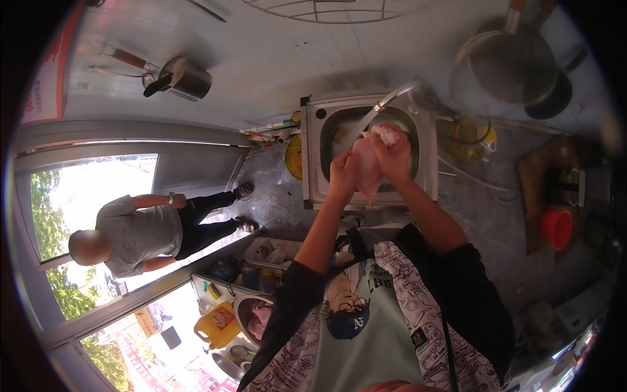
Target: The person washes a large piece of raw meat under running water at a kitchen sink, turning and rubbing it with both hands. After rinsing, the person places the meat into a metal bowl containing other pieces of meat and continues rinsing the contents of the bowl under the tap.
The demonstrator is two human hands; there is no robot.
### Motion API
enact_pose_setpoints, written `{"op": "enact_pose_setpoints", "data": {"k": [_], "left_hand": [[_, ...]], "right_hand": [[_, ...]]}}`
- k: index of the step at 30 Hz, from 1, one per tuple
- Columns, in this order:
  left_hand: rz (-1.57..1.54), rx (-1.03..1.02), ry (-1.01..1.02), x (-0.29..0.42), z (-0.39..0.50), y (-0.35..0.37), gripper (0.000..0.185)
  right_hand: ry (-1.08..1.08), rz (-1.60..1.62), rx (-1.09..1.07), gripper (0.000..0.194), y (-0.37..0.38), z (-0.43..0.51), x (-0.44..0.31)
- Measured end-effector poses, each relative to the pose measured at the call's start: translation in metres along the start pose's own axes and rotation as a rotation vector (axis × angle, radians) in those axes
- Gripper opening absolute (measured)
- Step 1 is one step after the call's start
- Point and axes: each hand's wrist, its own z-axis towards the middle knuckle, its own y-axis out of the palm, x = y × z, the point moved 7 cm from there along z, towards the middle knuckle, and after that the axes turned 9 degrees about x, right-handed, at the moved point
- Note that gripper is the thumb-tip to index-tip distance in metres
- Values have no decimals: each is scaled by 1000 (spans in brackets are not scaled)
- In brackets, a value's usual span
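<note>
Both my hands are over a stainless steel sink (312, 147), gripping a piece of pale pink raw meat (368, 166) that hangs towards the near rim. My left hand (344, 172) holds its left edge. On the right, my right hand (393, 156) is closed around its upper part, beside a whitish, ragged portion (387, 134). From a curved metal faucet (392, 98) water runs down into the basin, just left of the meat. My fingertips are partly hidden by the meat.
A person (142, 230) stands at the doorway on the left. Pans (512, 66) hang on the wall at the upper right. A red plastic container (556, 229) is at the right. Lower left are a yellow jug (217, 324) and a metal bowl (240, 313) of raw meat.
</note>
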Motion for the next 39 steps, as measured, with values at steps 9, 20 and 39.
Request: {"op": "enact_pose_setpoints", "data": {"k": [9, 20, 39], "left_hand": [[-269, -202, -145, -1, -8, 11, 34], [-403, -276, -126, 22, -24, 18, 58], [-340, -222, -82, 11, -13, 21, 41]], "right_hand": [[34, 87, 56, 20, 0, 11, -9], [-37, 67, 66, 19, 1, 17, -12], [-12, 21, 85, 22, -2, 22, -2]]}}
